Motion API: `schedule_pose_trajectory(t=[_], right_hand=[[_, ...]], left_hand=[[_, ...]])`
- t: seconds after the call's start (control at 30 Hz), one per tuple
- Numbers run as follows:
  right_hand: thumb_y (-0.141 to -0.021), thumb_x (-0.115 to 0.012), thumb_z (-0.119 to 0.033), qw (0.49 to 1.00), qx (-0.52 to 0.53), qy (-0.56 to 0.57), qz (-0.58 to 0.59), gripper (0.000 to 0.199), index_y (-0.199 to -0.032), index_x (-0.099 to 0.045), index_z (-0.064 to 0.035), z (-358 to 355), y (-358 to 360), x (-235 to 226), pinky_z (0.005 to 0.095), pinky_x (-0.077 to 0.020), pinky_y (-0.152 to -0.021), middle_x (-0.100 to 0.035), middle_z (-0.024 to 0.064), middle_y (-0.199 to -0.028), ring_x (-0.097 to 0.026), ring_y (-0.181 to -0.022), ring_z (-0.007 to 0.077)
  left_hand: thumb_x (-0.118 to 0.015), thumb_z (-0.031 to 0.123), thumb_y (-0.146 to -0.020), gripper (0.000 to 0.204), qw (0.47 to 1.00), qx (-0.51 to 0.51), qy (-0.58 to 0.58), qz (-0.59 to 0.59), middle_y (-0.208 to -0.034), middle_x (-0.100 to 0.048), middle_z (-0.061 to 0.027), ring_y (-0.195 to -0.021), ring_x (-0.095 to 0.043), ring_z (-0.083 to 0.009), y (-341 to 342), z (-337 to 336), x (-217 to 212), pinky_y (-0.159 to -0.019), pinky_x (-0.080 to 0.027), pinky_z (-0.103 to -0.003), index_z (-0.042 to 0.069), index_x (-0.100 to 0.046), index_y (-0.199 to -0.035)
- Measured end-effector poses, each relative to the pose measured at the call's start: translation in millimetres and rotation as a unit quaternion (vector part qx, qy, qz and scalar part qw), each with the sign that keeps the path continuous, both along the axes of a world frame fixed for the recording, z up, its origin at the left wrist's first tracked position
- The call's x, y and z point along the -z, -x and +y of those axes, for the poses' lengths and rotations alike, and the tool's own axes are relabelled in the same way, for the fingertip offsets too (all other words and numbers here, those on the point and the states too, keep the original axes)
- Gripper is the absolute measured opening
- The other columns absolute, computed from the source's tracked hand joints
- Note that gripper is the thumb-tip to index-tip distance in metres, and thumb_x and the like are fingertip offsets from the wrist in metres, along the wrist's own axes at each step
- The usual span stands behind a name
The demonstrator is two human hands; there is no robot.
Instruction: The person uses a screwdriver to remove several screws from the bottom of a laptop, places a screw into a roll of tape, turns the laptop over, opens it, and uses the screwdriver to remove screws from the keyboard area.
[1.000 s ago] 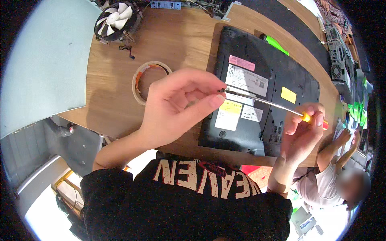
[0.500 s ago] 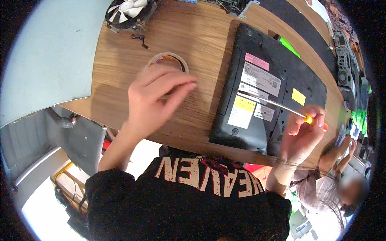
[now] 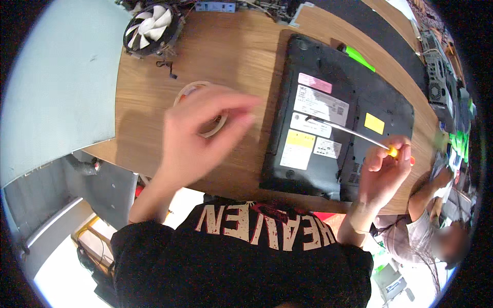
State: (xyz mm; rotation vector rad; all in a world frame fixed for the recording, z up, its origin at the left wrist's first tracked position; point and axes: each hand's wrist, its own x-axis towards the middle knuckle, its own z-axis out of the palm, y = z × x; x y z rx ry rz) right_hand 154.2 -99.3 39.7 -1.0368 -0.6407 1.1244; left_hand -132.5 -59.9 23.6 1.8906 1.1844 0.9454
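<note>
So the laptop (image 3: 357,105) lies underside-up along the tabletop's (image 3: 246,61) near edge, presumably so the bottom cover's reachable. Right hand (image 3: 386,164) grips the screwdriver (image 3: 355,133) by its handle, shaft slanting over the labels, probably kept level because of the tiny dark bit (image 3: 309,118) at its tip. Left hand (image 3: 200,128) is blurry, can't tell if it's pinching anything, and it partly blocks the tape roll (image 3: 188,93). Fan (image 3: 149,31) sits toward the far-left corner, green-handled thing (image 3: 359,58) behind the laptop.

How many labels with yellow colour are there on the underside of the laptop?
2: a plain yellow label toward the right, and a yellow-topped white label at lower left. Others may hide behind the right hand.
</note>
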Motion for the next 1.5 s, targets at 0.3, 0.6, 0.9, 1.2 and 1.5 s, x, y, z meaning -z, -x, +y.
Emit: schedule_pose_trajectory(t=[0.3,0.6,0.9,1.2,1.5], right_hand=[[-0.096,-0.05,-0.026,0.995,-0.068,-0.066,0.011,0.02,-0.094,-0.051,-0.0068,-13.1,-15.0,-2.4,0.0226,-0.0354,-0.046,-0.057,0.003,-0.086,-0.045,-0.053,0.0107],[-0.091,-0.055,-0.033,0.999,0.024,-0.025,-0.024,0.029,-0.088,-0.049,-0.0052,-27.8,-30.9,10.8,0.0277,-0.0423,-0.039,-0.053,0.0084,-0.072,-0.05,-0.048,0.0163],[-0.089,-0.061,-0.025,0.983,-0.012,-0.109,-0.146,0.027,-0.084,-0.048,-0.0016,-37.6,-48.5,-6.6,0.0289,-0.0465,-0.039,-0.048,0.0095,-0.066,-0.053,-0.048,0.02],[-0.082,-0.071,-0.013,0.954,-0.113,-0.139,-0.24,0.039,-0.101,-0.038,-0.0022,-48.2,-75.4,-11.7,0.0319,-0.0572,-0.062,-0.061,0.0251,-0.092,-0.066,-0.066,0.0261],[-0.081,-0.071,-0.015,0.961,-0.049,-0.107,-0.252,0.039,-0.097,-0.037,-0.0034,-48.9,-71.0,-8.4,0.0355,-0.0564,-0.062,-0.062,0.0269,-0.086,-0.066,-0.064,0.0281]], left_hand=[[-0.058,0.001,-0.088,0.02,0.869,0.085,0.256,-0.415,-0.1,-0.065,-0.0154,-0.085,-0.066,-0.0225,-73.6,-5.4,-1.1,-0.077,-0.057,-0.036,-0.004,-0.058,-0.107],[-0.059,-0.003,-0.087,0.014,0.866,0.113,0.286,-0.395,-0.091,-0.067,-0.0153,-0.083,-0.067,-0.0195,-80.0,-8.8,-1.5,-0.076,-0.055,-0.03,-0.007,-0.062,-0.1],[-0.062,-0.008,-0.08,0.008,0.974,0.177,0.074,-0.123,-0.081,-0.068,-0.0144,-0.076,-0.068,-0.0188,-84.2,4.6,-11.9,-0.069,-0.053,-0.027,-0.007,-0.065,-0.088],[-0.066,0.0,-0.079,0.005,0.978,0.173,0.064,-0.095,-0.071,-0.067,-0.0073,-0.064,-0.064,-0.0142,-91.0,5.2,-8.1,-0.059,-0.048,-0.025,0.002,-0.068,-0.084],[-0.067,0.0,-0.081,0.015,0.972,0.158,0.111,-0.131,-0.081,-0.069,-0.0083,-0.073,-0.067,-0.0123,-89.9,5.8,0.8,-0.066,-0.052,-0.023,0.001,-0.069,-0.096]])
